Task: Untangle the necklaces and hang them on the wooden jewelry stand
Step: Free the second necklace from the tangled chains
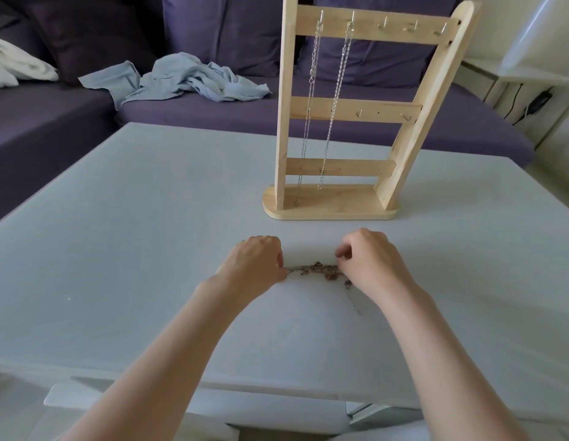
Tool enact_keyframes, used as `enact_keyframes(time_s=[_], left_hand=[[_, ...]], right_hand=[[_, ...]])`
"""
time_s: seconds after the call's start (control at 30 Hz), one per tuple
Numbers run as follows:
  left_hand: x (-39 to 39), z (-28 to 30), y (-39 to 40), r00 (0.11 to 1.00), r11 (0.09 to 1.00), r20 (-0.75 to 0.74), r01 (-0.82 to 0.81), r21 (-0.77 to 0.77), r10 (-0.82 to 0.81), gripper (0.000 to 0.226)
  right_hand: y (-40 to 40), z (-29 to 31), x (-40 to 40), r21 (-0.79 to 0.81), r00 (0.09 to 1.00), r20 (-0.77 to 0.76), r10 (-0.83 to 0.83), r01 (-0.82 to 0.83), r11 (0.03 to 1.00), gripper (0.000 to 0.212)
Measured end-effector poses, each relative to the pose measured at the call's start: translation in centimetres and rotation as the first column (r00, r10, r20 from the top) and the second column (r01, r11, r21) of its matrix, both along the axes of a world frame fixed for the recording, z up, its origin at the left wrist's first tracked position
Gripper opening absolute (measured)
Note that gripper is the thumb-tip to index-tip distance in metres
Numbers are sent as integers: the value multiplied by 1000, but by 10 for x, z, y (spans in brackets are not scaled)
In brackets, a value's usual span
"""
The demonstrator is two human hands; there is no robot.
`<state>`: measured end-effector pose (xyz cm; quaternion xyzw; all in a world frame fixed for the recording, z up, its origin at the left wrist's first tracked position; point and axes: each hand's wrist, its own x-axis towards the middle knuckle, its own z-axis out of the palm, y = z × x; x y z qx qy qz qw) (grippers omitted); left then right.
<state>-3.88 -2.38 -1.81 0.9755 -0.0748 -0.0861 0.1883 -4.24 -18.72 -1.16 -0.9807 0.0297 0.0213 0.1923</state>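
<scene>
A tangled clump of dark necklace chain [321, 270] lies on the pale table [149, 233], stretched between my hands. My left hand [256, 261] pinches its left end. My right hand [370, 259] pinches its right end, and a loose strand trails toward me below that hand. Behind them stands the wooden jewelry stand [343, 117] with three crossbars and small hooks. Two silver necklaces [335, 100] hang from the two leftmost hooks of the top bar, reaching down to the base.
A purple sofa [213, 116] runs behind the table, with a crumpled light-blue cloth [187, 79] and a white cloth [15, 63] on it. White furniture with cables [531, 103] stands at the right. A white seat [197, 409] shows at the table's near edge.
</scene>
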Motion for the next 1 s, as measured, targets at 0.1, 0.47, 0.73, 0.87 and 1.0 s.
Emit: enact_keyframes(time_s=[0.1, 0.47, 0.73, 0.87, 1.0], left_hand=[[1, 0, 3, 1000, 999, -18, -14, -50, 13, 18], [5, 27, -3, 980, 469, -163, -197, -861, 112, 18], [8, 41, -8, 965, 155, -174, -206, -966, 196, 15], [5, 33, -12, 959, 387, -141, -230, -893, 245, 23], [2, 29, -18, 976, 537, -96, -187, -823, 193, 22]], right_hand=[[11, -1, -1, 56, 993, 43, 112, -115, 992, 25], [13, 7, 2, 337, 997, 59, 42, -60, 940, 13], [1, 25, -2, 721, 997, 46, -62, 10, 693, 17], [-2, 32, -6, 797, 997, 44, -67, 5, 603, 12], [-4, 31, -8, 793, 997, 50, -51, -8, 609, 12]])
